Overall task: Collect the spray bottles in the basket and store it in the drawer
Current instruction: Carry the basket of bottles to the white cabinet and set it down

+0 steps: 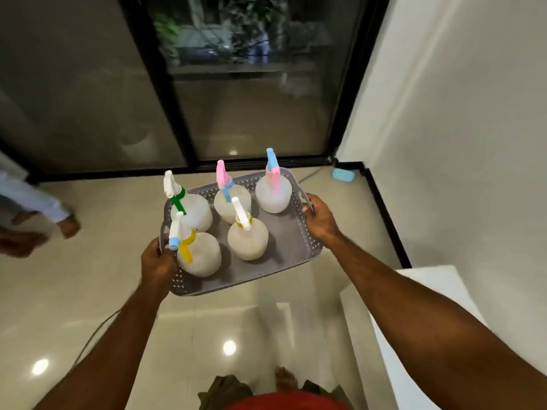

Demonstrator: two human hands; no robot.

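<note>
While we carry the basket, both grips closed on its handles, L hand & R hand, any tilt could topple the tall spray bottles.

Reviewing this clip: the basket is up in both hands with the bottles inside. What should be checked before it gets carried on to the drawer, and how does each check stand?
1. Left hand grips the grey perforated plastic basket at its left handle: ok.
2. Right hand grips the right handle: ok.
3. All five translucent white spray bottles stand upright inside, from the green-triggered one to the far one with the blue and pink head: ok.
4. Basket level: not ok, its right end rides higher.
5. Path clear: cannot tell; another person's feet are at the left.
6. Drawer open and ready: cannot tell, no drawer identifiable.
</note>
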